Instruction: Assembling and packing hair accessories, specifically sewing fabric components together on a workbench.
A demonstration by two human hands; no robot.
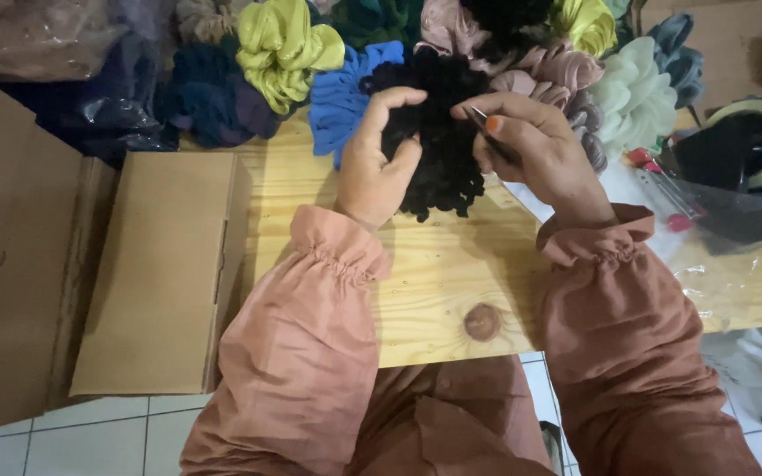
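I see my left hand (379, 159) gripping a black scrunchie (438, 141) above the wooden table (434, 282), its long axis running away from me. My right hand (535, 150) pinches small scissors (491, 135), tips pointing up-left into the scrunchie.

black scrunchie (441, 141) partly behind both hands, tape dispenser (747, 141) cut by right edge
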